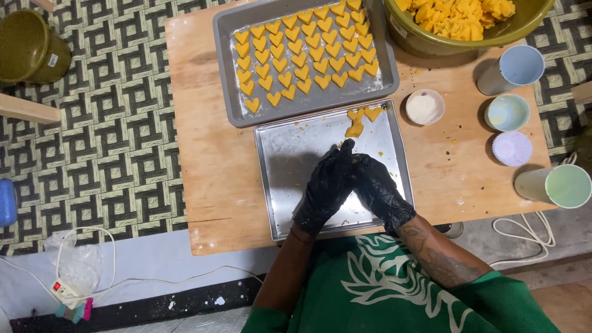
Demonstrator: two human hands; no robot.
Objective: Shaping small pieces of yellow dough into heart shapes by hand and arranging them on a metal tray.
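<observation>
Pressing together over the steel tray (290,185), left hand (325,188) and right hand (377,188) hide any dough; tray's long axis runs left-right.

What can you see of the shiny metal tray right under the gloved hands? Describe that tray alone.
The shiny metal tray is a shallow rectangular silver sheet with a raised rim, lying flat on the wooden table, beside a grey tray. Its surface is mostly bare, with a few orange dough pieces near its far edge and scattered crumbs. The left hand and right hand, in black gloves, meet above it.
</observation>
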